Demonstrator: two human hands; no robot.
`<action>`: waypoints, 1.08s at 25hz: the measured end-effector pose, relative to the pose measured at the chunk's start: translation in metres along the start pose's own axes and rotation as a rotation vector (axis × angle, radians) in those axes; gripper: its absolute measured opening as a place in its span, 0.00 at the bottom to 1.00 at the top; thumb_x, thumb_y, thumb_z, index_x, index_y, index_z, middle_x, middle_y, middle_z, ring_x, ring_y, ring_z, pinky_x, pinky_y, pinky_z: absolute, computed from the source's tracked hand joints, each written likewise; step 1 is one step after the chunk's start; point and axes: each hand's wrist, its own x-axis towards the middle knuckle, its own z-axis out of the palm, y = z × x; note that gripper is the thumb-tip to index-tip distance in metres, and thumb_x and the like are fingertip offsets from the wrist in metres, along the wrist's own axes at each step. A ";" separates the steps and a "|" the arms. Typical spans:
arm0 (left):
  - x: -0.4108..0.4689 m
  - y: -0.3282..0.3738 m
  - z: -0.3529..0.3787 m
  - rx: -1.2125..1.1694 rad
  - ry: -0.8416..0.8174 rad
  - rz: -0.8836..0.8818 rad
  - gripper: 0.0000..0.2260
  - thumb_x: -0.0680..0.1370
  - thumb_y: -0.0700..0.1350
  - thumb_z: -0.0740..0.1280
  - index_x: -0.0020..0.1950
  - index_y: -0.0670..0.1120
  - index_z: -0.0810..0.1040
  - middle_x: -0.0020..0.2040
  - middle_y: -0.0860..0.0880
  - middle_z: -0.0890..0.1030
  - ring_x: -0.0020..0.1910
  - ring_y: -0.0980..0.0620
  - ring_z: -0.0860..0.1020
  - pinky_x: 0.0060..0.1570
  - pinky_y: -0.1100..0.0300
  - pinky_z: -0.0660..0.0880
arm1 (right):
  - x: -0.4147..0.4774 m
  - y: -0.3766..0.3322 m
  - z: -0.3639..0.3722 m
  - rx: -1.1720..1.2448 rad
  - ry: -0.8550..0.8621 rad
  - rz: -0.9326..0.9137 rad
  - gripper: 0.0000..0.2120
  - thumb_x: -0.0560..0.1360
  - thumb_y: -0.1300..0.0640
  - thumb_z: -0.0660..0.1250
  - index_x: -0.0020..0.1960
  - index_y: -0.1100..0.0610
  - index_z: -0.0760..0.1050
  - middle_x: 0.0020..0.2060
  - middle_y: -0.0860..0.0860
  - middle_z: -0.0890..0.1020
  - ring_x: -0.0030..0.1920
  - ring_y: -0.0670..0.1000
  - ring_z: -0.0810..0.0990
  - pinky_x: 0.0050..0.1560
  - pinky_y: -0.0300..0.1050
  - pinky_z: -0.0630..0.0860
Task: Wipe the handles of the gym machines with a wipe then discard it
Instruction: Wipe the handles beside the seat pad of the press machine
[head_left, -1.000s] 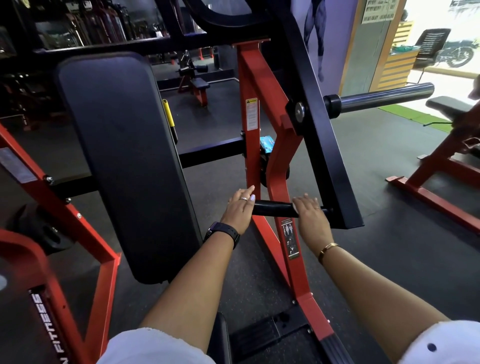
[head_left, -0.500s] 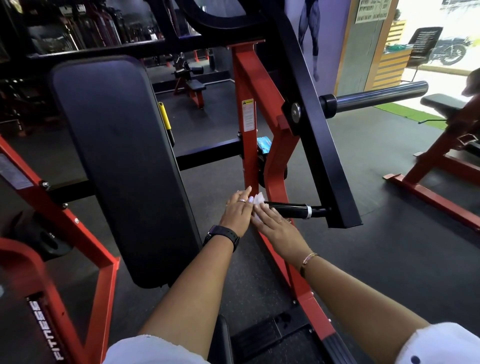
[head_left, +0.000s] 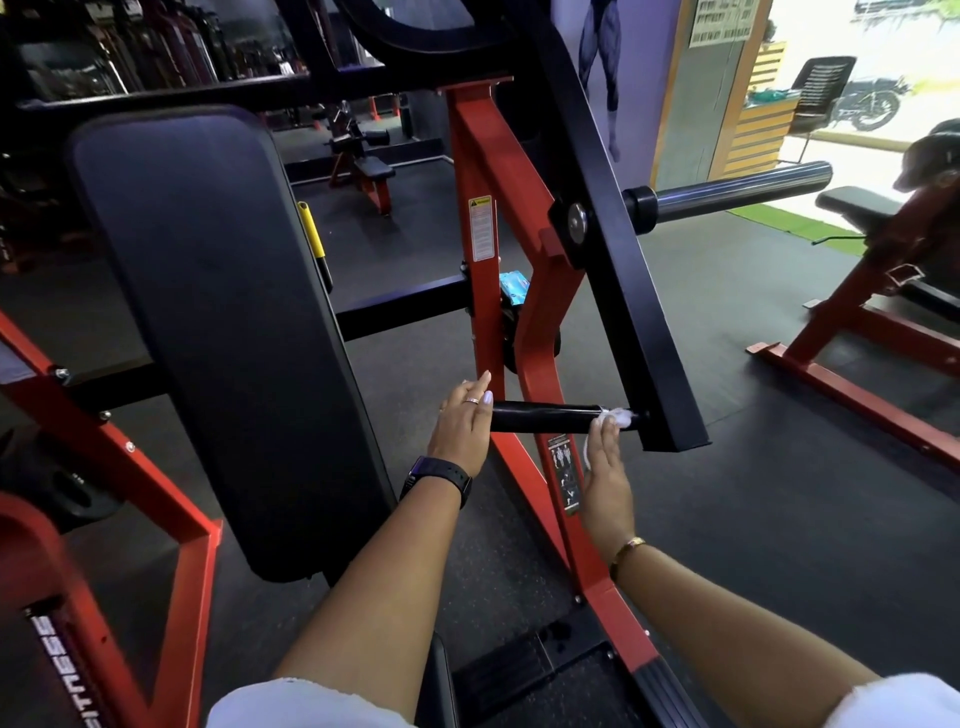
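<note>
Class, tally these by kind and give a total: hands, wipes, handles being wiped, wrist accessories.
Hands: 2 (left hand, right hand)
Wipes: 1 (wipe)
Handles being wiped: 1 (handle)
Wrist accessories: 2 (watch, bracelet)
Total: 6

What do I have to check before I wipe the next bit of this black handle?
1. The wipe is held in the right hand: ok.
2. The wipe touches the handle: ok, at its inner end.
3. The left hand rests on the handle's free end: ok.
4. The handle's middle is uncovered for a stroke: ok.
5. The handle is clean: cannot tell.
6. Somewhere to discard the wipe is in view: not ok, none seen.
</note>
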 end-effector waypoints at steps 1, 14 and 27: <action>0.000 0.000 0.000 -0.007 0.006 0.000 0.19 0.84 0.49 0.50 0.74 0.50 0.65 0.72 0.47 0.66 0.73 0.48 0.61 0.69 0.54 0.57 | -0.002 -0.011 0.008 0.107 0.012 0.070 0.31 0.75 0.75 0.55 0.76 0.61 0.52 0.76 0.54 0.52 0.76 0.53 0.52 0.75 0.48 0.53; -0.002 0.006 -0.008 -0.180 -0.047 -0.055 0.19 0.84 0.50 0.48 0.73 0.51 0.68 0.72 0.50 0.67 0.73 0.53 0.60 0.67 0.64 0.52 | 0.049 -0.052 0.012 1.514 0.145 1.100 0.11 0.78 0.71 0.55 0.55 0.62 0.71 0.43 0.57 0.76 0.37 0.50 0.77 0.36 0.39 0.74; 0.008 -0.003 -0.027 -0.926 -0.070 -0.312 0.29 0.83 0.56 0.43 0.65 0.41 0.76 0.59 0.44 0.80 0.59 0.54 0.78 0.60 0.64 0.72 | 0.030 -0.124 0.072 1.863 -0.374 0.858 0.20 0.72 0.79 0.51 0.57 0.65 0.73 0.42 0.59 0.82 0.38 0.52 0.83 0.37 0.39 0.80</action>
